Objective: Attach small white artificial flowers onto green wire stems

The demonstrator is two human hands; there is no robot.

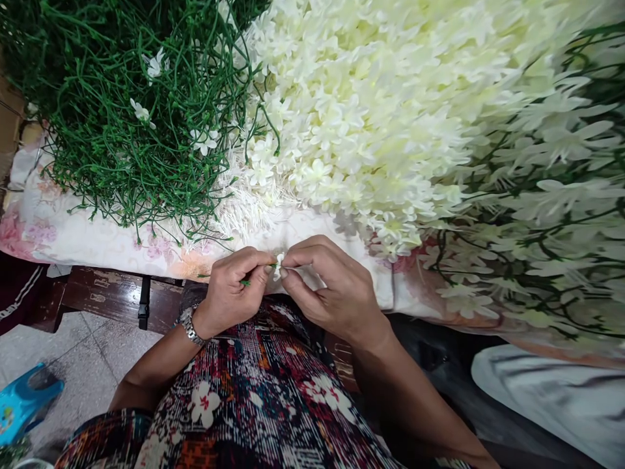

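Note:
My left hand (239,283), with a metal watch on its wrist, pinches a short green stem whose ends show at its fingers. Close against it on the right, my right hand (332,286) pinches a small white flower (278,259) between thumb and forefinger. The flower sits at the tip of the stem, between the two hands. Both hands are at the near edge of a cloth-covered surface (122,244). Beyond them lie a heap of green stems (156,130) on the left and a large pile of white blossoms (361,130) in the middle.
White flowers on green stems (551,228) fill the right side. Thin white pieces (244,208) lie between the heaps. A blue plastic object (27,400) stands on the tiled floor at the lower left. Pale fabric (547,391) shows at the lower right.

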